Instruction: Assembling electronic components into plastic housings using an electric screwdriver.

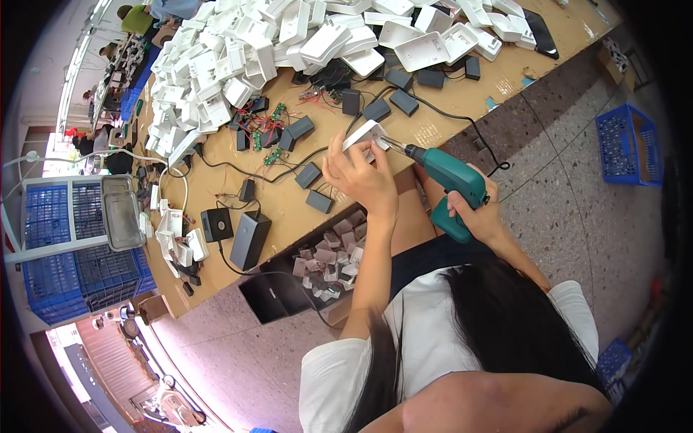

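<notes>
My left hand (364, 180) holds up a small white plastic case (363, 135) over the table's front edge, fingers curled round it. In my right hand (480, 213) is a green power screwdriver (453, 175), gripped by its handle. Its thin metal bit points left and reaches the right end of the white case, close to my left fingertips. Whether a screw sits under the tip is too small to tell. Nearest to my left hand on the table are black rectangular blocks (309, 175) with thin wires.
White plastic cases (216, 61) are heaped across the back of the brown table (289, 216). Green circuit boards (273, 156) and a black cable (462, 117) lie before them. Blue crates (54, 281) stand left, another blue basket (628, 148) right. A box of white pieces (328, 267) sits below the edge.
</notes>
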The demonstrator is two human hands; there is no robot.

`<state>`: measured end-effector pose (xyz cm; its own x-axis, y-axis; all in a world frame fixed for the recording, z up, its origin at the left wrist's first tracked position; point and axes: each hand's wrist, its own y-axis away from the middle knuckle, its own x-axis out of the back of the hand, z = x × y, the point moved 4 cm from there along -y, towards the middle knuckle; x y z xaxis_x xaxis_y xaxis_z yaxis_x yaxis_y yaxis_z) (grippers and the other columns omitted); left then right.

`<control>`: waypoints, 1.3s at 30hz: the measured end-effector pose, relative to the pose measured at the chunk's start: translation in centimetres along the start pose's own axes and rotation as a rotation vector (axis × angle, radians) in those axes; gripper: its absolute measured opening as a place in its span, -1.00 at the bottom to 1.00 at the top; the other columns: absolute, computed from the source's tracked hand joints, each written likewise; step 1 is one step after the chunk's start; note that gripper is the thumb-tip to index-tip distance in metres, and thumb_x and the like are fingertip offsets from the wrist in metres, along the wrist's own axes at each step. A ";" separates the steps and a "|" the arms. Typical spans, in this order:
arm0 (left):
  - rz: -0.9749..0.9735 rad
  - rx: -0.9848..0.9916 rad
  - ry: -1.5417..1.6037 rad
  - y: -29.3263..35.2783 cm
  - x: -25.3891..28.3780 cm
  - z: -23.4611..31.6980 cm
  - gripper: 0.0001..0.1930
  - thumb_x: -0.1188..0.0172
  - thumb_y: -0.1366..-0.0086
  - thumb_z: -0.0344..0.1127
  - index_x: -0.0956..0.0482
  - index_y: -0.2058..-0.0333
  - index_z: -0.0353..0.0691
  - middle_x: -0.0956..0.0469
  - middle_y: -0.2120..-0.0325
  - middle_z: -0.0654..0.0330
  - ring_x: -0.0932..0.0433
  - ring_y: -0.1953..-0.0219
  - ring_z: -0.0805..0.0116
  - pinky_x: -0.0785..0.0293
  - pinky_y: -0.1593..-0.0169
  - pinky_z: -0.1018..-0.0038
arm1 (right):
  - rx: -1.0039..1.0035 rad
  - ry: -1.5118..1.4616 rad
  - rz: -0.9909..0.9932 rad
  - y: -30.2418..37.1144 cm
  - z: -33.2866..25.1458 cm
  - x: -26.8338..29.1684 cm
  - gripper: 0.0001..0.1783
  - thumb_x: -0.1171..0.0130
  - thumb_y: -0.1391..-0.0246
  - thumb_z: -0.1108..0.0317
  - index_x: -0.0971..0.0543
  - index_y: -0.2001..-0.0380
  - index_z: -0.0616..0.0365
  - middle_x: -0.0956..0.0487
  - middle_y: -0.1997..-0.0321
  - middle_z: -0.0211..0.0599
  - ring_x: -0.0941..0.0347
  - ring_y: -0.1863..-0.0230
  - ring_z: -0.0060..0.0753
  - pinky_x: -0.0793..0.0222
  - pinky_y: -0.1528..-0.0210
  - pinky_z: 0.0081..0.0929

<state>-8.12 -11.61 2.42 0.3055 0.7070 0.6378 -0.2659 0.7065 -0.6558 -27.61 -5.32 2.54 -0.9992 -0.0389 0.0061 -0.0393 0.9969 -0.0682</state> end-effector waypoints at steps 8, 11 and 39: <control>0.019 0.026 0.019 0.1 -2.2 -1.6 -0.86 -0.37 -0.14 -0.38 -0.57 0.39 -0.23 -0.52 -0.01 0.17 -0.45 -0.13 0.12 -0.17 -0.26 0.10 | 0.005 0.073 0.008 -1.8 1.0 -1.4 -0.77 -0.33 -0.14 0.46 -0.58 0.19 0.36 -0.49 0.30 -0.29 -0.51 0.49 -0.52 -0.44 0.53 -0.56; 0.022 0.030 0.035 0.1 -2.5 -2.1 -0.85 -0.38 -0.13 -0.37 -0.57 0.39 -0.23 -0.52 -0.01 0.16 -0.43 -0.12 0.09 -0.17 -0.24 0.11 | -0.014 0.082 0.016 -2.3 1.1 -1.9 -0.77 -0.34 -0.13 0.46 -0.58 0.19 0.35 -0.49 0.32 -0.29 -0.50 0.51 -0.52 -0.43 0.52 -0.54; 0.015 0.073 0.088 0.1 -2.7 -3.5 -0.87 -0.39 -0.11 -0.38 -0.61 0.38 -0.20 -0.51 0.01 0.21 -0.43 -0.10 0.12 -0.20 -0.22 0.14 | 0.118 0.215 -0.049 -2.9 2.4 -2.7 -0.80 -0.28 -0.22 0.43 -0.54 0.17 0.30 -0.51 0.47 -0.44 -0.45 0.51 -0.68 -0.38 0.46 -0.65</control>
<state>-5.82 -13.56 -0.84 0.3790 0.7143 0.5883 -0.3362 0.6986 -0.6317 -24.77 -8.25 0.29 -0.9729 -0.0594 0.2234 -0.1007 0.9788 -0.1785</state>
